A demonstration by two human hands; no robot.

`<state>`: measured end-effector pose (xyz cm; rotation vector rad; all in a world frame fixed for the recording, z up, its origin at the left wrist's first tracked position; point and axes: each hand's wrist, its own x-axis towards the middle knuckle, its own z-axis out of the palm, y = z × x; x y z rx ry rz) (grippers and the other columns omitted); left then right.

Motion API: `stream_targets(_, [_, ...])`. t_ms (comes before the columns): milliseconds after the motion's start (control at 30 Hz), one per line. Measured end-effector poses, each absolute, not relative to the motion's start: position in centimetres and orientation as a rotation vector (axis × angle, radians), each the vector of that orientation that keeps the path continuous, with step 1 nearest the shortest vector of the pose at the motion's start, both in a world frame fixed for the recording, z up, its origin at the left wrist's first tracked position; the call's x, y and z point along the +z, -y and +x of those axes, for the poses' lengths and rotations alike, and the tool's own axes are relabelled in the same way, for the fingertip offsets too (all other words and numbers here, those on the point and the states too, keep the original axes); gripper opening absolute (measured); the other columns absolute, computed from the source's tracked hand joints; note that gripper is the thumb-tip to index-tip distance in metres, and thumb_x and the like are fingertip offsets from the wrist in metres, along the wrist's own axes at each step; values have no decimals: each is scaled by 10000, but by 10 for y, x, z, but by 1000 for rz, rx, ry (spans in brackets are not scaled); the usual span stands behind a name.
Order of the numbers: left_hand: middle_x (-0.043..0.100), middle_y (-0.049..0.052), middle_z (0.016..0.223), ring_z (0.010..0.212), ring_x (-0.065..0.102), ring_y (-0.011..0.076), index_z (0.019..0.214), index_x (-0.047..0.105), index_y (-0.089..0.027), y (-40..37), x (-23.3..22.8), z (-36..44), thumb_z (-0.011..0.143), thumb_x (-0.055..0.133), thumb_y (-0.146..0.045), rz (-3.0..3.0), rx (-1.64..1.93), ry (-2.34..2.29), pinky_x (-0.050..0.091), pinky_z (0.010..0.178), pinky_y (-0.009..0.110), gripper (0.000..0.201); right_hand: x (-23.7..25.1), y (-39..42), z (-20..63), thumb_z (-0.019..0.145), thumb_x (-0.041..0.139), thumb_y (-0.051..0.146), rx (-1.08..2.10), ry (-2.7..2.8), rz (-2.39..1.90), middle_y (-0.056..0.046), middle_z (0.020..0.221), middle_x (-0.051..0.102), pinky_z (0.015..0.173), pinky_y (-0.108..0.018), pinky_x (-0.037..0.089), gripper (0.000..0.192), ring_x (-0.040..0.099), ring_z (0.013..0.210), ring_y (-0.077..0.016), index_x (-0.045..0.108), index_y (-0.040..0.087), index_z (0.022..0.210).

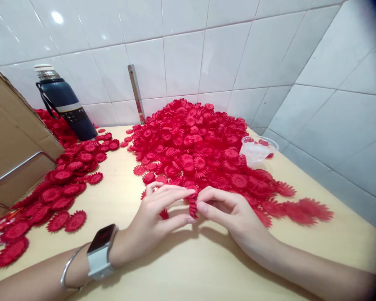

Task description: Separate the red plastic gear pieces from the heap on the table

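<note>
Near the front edge of the worktop [181, 280], a red toothed piece [192, 207] sits edge-on between both hands: the left hand [158, 211] spans its ends with thumb and index finger, the right hand [233, 213] pinches its side. Toward the back edge rises a heap of similar pieces [191, 142].

Glossy white-tiled wall [183, 58] at the back, catching bright light glints [57, 17] upper left. Another tiled wall [347, 121] runs down the right. Pale wood-look table [175, 276]. Far right edge's too dark to tell, tbh.
</note>
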<state>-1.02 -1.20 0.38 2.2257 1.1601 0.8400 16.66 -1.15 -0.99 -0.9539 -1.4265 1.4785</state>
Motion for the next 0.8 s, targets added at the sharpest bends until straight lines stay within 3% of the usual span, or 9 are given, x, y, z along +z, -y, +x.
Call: stream_targets(800, [640,10,1039,965,538,196,1031,573,-242,12,3,-8,730,621,-206,2165,790,-1179,313,897,349,307,-11,11,166,785,560,271,1505,1442,-939,25,668,563,642,-222,410,144,525,669,-112,582,171,684])
